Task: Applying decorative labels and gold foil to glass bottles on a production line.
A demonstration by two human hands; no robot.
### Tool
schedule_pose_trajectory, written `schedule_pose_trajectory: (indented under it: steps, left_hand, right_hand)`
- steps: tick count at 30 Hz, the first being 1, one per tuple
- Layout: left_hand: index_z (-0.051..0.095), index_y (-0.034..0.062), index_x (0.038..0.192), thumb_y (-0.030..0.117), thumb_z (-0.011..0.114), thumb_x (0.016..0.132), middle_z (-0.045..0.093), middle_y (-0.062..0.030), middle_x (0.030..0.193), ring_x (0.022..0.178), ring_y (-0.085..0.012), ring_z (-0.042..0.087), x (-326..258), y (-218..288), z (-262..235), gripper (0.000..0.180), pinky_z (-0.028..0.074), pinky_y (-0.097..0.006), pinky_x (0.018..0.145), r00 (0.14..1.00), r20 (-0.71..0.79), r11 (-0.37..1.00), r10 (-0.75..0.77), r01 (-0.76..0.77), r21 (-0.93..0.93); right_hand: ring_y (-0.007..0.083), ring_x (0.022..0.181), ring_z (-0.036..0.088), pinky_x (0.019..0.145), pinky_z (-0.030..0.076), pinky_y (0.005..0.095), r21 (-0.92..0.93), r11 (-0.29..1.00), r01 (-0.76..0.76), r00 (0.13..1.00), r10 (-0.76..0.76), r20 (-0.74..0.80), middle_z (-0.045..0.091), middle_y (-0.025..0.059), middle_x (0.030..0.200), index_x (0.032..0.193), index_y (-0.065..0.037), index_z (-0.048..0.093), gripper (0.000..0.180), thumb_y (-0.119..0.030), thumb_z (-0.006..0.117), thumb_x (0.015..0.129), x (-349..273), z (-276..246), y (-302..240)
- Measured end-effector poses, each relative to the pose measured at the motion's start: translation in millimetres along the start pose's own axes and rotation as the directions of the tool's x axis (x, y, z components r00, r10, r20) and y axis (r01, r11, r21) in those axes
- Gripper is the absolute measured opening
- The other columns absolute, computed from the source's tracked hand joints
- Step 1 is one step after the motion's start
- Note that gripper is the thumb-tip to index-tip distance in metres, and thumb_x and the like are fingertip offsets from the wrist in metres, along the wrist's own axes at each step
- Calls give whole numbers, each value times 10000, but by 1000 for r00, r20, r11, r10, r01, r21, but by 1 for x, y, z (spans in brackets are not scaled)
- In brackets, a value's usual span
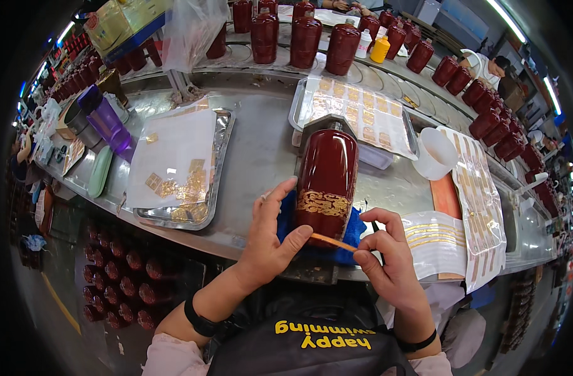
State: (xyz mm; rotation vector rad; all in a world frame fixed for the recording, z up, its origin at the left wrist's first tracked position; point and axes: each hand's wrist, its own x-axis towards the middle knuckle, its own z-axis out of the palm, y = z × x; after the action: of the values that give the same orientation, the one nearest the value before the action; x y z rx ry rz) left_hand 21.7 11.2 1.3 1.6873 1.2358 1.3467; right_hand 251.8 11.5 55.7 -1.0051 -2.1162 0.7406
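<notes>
A dark red glossy bottle point(327, 164) lies tilted away from me on the bench, its neck resting in a dark angular holder point(309, 130). An ornate gold band point(325, 203) crosses its lower body. My left hand point(269, 233) is at the bottle's left side, fingers apart, index finger stretched up along it. Its thumb tip touches the left end of a thin orange-gold strip point(334, 242) near the bottle's base. My right hand point(386, 255) pinches the strip's other end. A slim dark tool, partly hidden, also shows among its fingers. Blue cloth point(355, 230) lies beneath the bottle.
At left, a metal tray point(222, 156) bears white sheets and gold pieces. Another tray point(411, 135) with gold decals stands behind the bottle. A white cup point(435, 153) and decal sheets point(477, 207) lie right. Red bottles point(305, 41) line the far conveyor. A purple bottle point(104, 119) stands left.
</notes>
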Motion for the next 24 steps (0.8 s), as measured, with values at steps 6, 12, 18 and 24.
schedule_pose_trajectory:
  steps: [6,12,18,24]
  left_hand:
    - [342,3,1428,281,627,915,434,-197,1364,1246,-329,382,-5,-1,-1,650,270,-406,1088,999,27,997,-33,35,-65]
    - [507,89,1349,294,577,944,388,-211,1439,1299,-361,347,7,12,-9,459,215,-441,1107,983,87,984,159,-165,67]
    - [626,108,880,269,638,891,436,-228,1408,1299,-416,329,12,22,-4,162,187,-468,1095,945,184,935,270,-303,186]
    - [617,88,877,227,650,886,478,-241,1364,1243,-385,375,2,15,-18,144,207,-463,1086,982,115,967,150,-170,190]
  right_hand:
    - [314,1119,473,913,403,373,7,1000,-26,1000,26,5,476,195,1223,849,-29,590,121,-97,690,855,-2,-1,3]
    - [295,1095,479,882,414,360,8,1000,-7,1000,7,16,473,188,1227,856,-33,601,105,-83,693,848,3,-1,-5]
    - [291,1093,484,870,421,359,0,1000,-18,999,18,26,474,186,1228,859,-33,602,99,-71,692,844,3,-6,-6]
    - [318,1133,481,933,401,383,34,998,-51,999,51,-1,478,196,1217,856,-30,590,115,-102,680,861,1,4,13]
